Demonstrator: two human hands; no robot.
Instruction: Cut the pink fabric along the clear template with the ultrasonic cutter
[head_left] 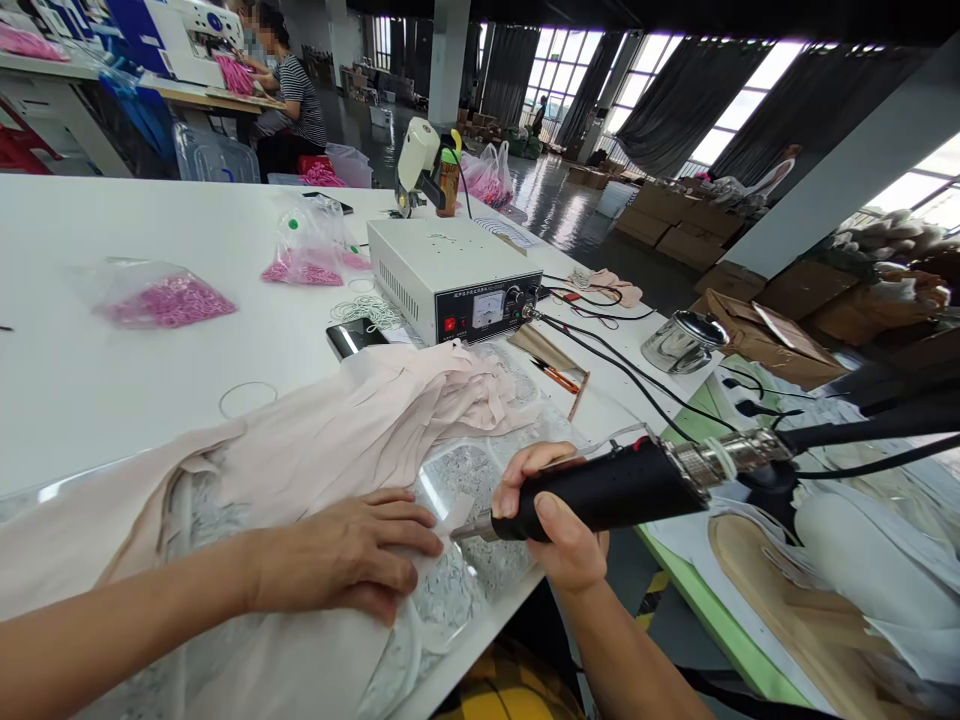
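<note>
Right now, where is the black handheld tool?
In the head view, the black handheld tool is right of centre, gripped in the right hand, its metal tip just beside the left hand.

Wearer's two hands point(349, 553), one tool point(611, 488)

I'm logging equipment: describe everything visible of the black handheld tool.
The black handheld tool is smooth and cylindrical, with a red spot on top, a silvery metal-looking tip and a metallic rear connector with a whitish band, joined to a black cable. The right hand holds it tilted, tip down toward pale pink fabric by the left hand; tip contact is unclear.
</note>
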